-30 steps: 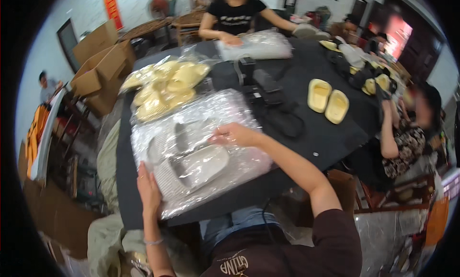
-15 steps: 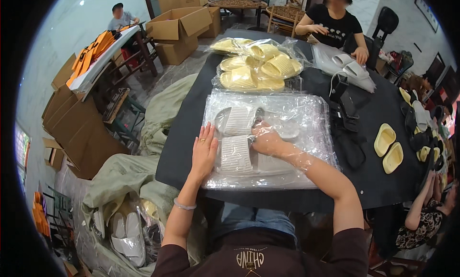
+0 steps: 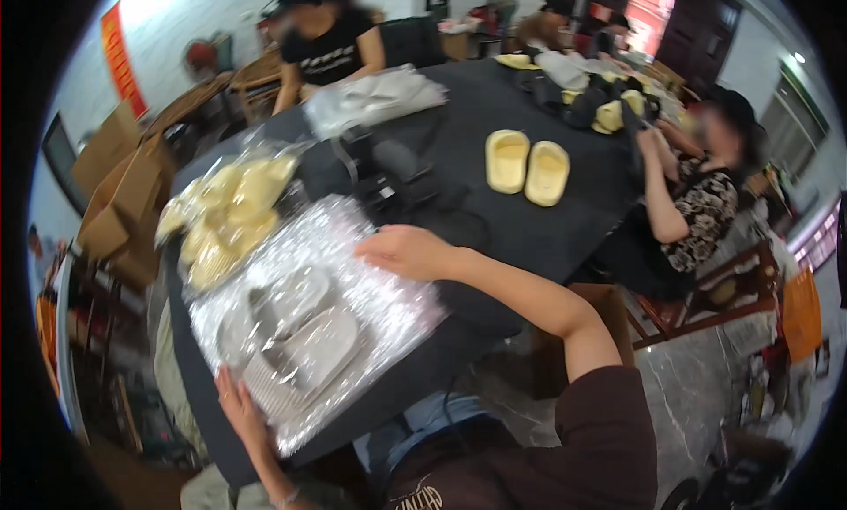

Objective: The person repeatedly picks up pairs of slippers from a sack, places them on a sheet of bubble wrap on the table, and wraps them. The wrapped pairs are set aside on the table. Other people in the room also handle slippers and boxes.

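A pair of light grey ribbed slippers [image 3: 328,341] lies in a clear plastic bag, on top of a stack of clear bags [image 3: 388,285] on the dark table. My left hand [image 3: 240,413] rests at the near left edge of the bag beside the slippers, fingers stretched out. My right hand [image 3: 408,251] is over the far right part of the stack. Its fingers point left, loosely extended and somewhat blurred, and I see nothing in them. Whether it touches the plastic I cannot tell.
Bagged yellow slippers [image 3: 231,206] lie beyond the stack. A black device [image 3: 379,170] and a yellow slipper pair [image 3: 527,168] are on the table [image 3: 476,236]. More bagged slippers [image 3: 379,97] lie before a person opposite. Another person [image 3: 697,188] handles a dark slipper on the right.
The view has swung to the right. My right hand has come out of the bag and away from the slippers. My left hand stays by the bag's left side.
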A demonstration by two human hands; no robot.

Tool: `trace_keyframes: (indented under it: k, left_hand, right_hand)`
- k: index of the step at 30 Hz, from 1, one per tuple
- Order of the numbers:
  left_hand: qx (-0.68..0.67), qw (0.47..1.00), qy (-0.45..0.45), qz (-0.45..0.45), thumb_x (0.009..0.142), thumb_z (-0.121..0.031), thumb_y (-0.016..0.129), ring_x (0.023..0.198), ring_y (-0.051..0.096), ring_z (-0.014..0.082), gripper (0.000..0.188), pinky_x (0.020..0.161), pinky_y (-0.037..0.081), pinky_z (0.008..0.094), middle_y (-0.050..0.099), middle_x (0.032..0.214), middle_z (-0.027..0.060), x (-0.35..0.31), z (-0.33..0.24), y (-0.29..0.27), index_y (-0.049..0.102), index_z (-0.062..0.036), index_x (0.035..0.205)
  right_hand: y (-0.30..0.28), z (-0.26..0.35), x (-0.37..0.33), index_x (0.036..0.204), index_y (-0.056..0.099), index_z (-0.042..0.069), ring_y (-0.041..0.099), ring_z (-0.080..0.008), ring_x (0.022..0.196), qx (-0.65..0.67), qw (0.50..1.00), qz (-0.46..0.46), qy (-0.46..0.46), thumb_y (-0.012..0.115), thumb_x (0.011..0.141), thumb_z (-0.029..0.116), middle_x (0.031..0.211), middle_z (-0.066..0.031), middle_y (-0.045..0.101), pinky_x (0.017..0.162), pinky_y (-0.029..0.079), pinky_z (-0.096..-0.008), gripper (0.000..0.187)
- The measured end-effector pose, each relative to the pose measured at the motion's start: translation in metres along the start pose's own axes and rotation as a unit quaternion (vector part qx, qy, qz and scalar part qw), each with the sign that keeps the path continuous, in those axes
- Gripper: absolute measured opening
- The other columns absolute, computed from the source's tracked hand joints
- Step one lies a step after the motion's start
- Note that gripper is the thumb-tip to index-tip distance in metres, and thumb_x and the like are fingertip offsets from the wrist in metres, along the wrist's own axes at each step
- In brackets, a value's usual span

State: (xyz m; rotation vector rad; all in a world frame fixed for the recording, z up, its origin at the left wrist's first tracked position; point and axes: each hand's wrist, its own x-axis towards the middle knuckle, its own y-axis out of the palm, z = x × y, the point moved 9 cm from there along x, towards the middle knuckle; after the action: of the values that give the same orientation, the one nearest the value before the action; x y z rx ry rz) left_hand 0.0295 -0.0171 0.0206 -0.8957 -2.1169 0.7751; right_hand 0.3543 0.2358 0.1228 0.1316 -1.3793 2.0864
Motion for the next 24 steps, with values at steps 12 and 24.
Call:
trace_keyframes:
  k: [12, 24]
  left_hand:
    - [-0.004, 0.999, -0.009, 0.032, 0.100, -0.021, 0.036, 0.138, 0.026, 0.0266, 0.043, 0.112, 0.018, 0.0367, 0.032, 0.147, 0.0135, 0.006, 0.026, 0.019, 0.040, -0.0021, 0.138]
    - [-0.005, 0.999, -0.044, 0.018, 0.100, -0.027, 0.035, 0.140, 0.023, 0.0270, 0.046, 0.113, 0.016, 0.0387, 0.032, 0.148, 0.0126, -0.014, 0.020, -0.002, 0.039, -0.0032, 0.139]
  right_hand:
    - [-0.386, -0.240, -0.531, 0.108, 0.059, -0.002, 0.052, -0.0333, 0.110, -0.665, 0.489, -0.223, 0.518, 0.049, 0.088, 0.036, 0.113, -0.0213, 0.059, 0.096, 0.037, -0.0435, 0.044]
    - [-0.364, -0.221, -0.404, 0.110, 0.063, 0.011, 0.060, -0.0243, 0.097, -0.496, 0.575, -0.197, 0.620, 0.048, 0.085, 0.013, 0.098, -0.0092, 0.065, 0.081, 0.048, -0.0366, 0.029]
